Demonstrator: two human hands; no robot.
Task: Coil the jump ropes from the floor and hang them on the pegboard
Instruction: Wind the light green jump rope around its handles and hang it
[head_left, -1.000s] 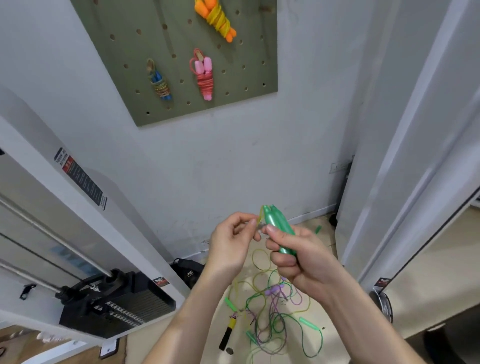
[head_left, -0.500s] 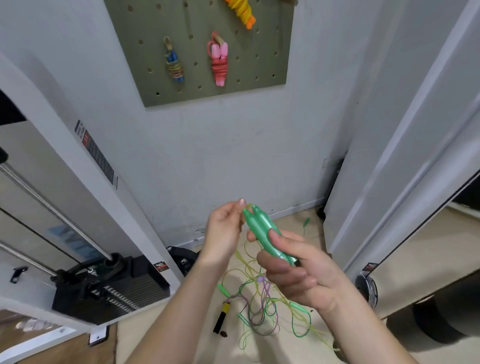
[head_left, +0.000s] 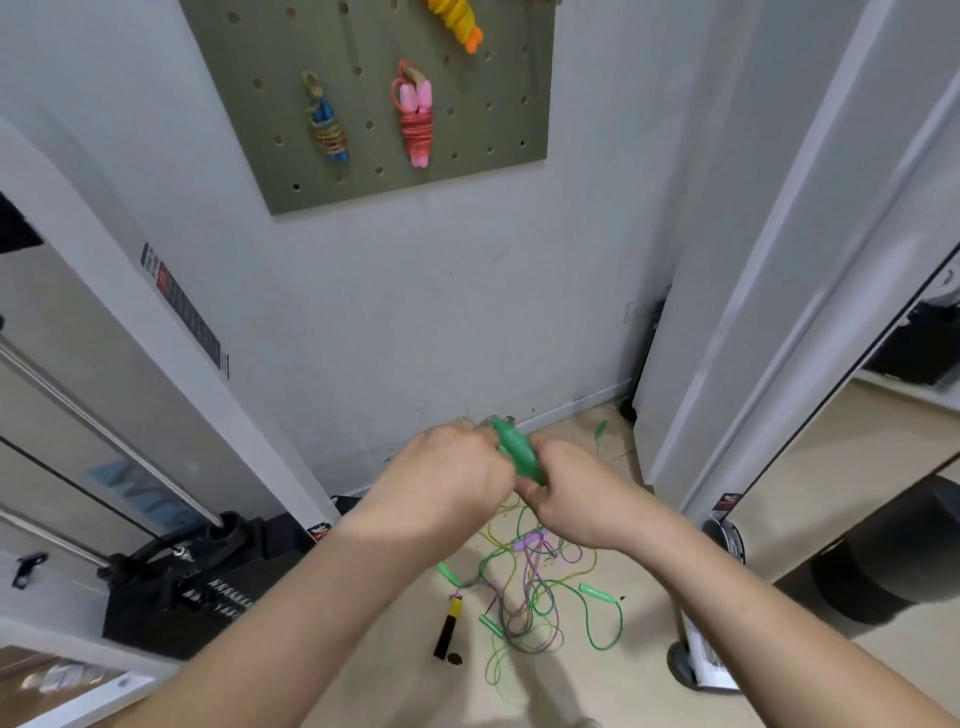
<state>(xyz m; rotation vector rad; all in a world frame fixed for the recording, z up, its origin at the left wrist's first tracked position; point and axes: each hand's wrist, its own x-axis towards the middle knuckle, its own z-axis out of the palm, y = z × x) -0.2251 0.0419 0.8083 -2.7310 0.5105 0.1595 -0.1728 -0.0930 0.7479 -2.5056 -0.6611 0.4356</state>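
Below the pegboard (head_left: 483, 130), the left hand (head_left: 447, 478) is curling its fingers against the upper end of the green handles (head_left: 514, 452), and the right hand (head_left: 571, 499) is gripping their lower end, holding the pair together and tilted. Further below the pegboard, the tangled ropes (head_left: 524, 587) are lying loose on the floor (head_left: 649, 597). On the pegboard, a blue coiled rope (head_left: 327, 124), a pink coiled rope (head_left: 415, 119) and an orange coiled rope (head_left: 457, 21) are hanging, in that order.
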